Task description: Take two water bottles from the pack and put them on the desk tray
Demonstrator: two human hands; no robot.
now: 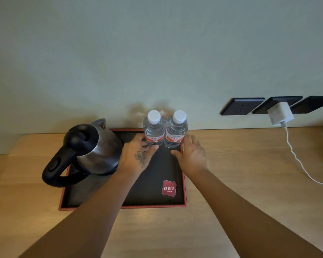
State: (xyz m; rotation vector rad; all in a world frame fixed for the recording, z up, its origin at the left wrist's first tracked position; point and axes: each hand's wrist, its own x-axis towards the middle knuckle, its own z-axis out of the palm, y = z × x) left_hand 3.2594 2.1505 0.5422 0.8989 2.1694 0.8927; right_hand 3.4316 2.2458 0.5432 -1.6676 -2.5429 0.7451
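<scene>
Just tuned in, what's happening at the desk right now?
A person is setting two water bottles on the tray. The left bottle and the right bottle stand upright side by side at the tray's far right corner, caps on. The left hand rests against the left bottle's base; the right hand is open beside the right bottle, at its base. A kettle occupies the tray's left side. Both bottles look placed.

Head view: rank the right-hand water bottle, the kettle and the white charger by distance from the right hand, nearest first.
1. Right-hand water bottle, just left of the right hand, on the tray.
2. Kettle, across the tray, far left.
3. White charger, plugged into the wall, far right.
</scene>
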